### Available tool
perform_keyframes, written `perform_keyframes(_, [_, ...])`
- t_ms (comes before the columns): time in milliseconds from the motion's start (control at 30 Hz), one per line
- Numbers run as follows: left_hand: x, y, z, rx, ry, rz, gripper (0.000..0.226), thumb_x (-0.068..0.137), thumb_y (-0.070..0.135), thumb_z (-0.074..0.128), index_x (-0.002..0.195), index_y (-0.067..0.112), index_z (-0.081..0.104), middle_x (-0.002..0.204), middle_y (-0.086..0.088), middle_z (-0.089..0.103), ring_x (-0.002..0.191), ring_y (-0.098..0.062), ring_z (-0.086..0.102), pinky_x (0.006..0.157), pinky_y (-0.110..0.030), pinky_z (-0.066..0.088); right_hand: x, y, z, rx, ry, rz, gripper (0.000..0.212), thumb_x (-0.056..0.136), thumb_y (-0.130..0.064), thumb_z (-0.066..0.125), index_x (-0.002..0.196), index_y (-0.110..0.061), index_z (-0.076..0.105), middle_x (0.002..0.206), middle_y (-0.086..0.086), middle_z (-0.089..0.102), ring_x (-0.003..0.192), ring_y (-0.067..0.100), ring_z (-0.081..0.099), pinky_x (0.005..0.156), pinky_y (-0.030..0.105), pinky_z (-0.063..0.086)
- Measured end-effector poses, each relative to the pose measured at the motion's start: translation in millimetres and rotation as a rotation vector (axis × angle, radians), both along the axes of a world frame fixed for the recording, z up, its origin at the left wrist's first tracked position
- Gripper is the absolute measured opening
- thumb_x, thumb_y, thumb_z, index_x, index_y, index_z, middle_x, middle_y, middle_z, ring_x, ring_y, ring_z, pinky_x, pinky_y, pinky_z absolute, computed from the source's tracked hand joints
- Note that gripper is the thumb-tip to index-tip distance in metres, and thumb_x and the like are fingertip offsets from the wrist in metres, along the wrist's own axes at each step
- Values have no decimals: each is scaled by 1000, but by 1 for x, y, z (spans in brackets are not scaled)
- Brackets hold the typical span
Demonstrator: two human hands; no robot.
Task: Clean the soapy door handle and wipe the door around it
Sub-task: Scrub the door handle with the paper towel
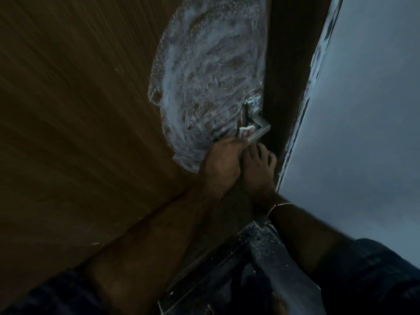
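Observation:
A brown wooden door fills the left. A wide patch of white soap foam covers it beside its right edge. The metal lever handle sticks out at the foam's lower right, with its wet plate above. My left hand reaches up to the handle and pinches a small white cloth or tissue against the lever. My right hand sits just below the handle, fingers curled near the door's edge; what it holds is hidden. A thin bangle circles the right wrist.
The dark door frame runs right of the handle. A pale grey wall fills the right side. A dark speckled threshold or floor strip lies below, between my forearms. Dark sleeves cover both upper arms.

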State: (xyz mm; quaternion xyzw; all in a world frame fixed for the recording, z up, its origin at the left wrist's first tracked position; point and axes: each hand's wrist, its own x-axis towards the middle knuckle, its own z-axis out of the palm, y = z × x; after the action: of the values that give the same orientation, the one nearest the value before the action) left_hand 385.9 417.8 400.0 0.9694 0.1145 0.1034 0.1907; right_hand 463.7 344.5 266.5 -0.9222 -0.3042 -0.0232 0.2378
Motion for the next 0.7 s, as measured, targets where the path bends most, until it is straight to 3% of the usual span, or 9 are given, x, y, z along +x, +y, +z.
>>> perform_keyframes(133, [-2, -2, 0, -10, 6, -13, 36, 103, 6, 52, 137, 3, 64, 136, -16, 65, 123, -29, 61, 108, -32, 45, -12, 3, -5, 218, 179, 14, 79, 91, -48, 61, 156, -25, 22, 164, 4, 21, 151, 25, 17, 121, 58, 12])
perform_keyframes(233, [-1, 0, 1, -9, -15, -11, 34, 103, 8, 52, 133, 3, 67, 130, -16, 68, 118, -30, 64, 103, -32, 47, -22, 11, -3, 454, 297, 7, 69, 95, -29, 60, 154, -13, 29, 162, 11, 28, 150, 30, 24, 119, 58, 19])
perform_keyframes(333, [-2, -2, 3, 8, -38, -5, 30, 100, 6, 56, 126, 1, 71, 125, -18, 70, 114, -31, 66, 100, -31, 47, -29, 22, 10, 741, 590, -49, 61, 99, -10, 54, 153, -2, 27, 157, 20, 32, 147, 34, 31, 119, 52, 26])
perform_keyframes(433, [-2, 0, 4, 49, -26, -23, 31, 99, 4, 57, 126, 2, 72, 124, -17, 71, 112, -31, 67, 98, -30, 46, -27, 28, 31, 991, 844, -109, 44, 103, -7, 46, 147, -7, 40, 142, 23, 51, 131, 37, 51, 107, 41, 43])
perform_keyframes(467, [-1, 2, 3, 70, -12, -30, 32, 99, 5, 57, 127, 4, 71, 124, -16, 71, 111, -30, 67, 96, -28, 45, -23, 28, 38, 1158, 945, -141, 37, 105, -9, 41, 141, -15, 50, 132, 22, 58, 121, 36, 57, 100, 40, 47])
perform_keyframes(533, [1, 6, 2, 91, 11, -31, 33, 100, 7, 56, 130, 9, 70, 123, -12, 70, 107, -24, 66, 92, -22, 43, -11, 24, 54, 1519, 1146, -215, 44, 107, -6, 32, 134, -27, 59, 116, 20, 63, 101, 33, 62, 88, 39, 53])
perform_keyframes(600, [1, 9, 2, 71, 10, -31, 32, 100, 8, 57, 129, 14, 71, 119, -8, 70, 97, -11, 59, 84, -10, 38, -3, 24, 61, 1672, 1238, -246, 57, 102, 5, 30, 150, -23, 42, 123, 22, 60, 106, 35, 59, 93, 43, 49])
perform_keyframes(700, [-1, 5, 1, 63, -45, -35, 29, 99, 6, 59, 124, 11, 73, 112, -8, 71, 94, -12, 59, 83, -19, 41, -18, 22, 62, 1714, 1260, -241, 49, 103, -3, 30, 151, -9, 38, 141, 26, 52, 126, 40, 53, 114, 54, 37])
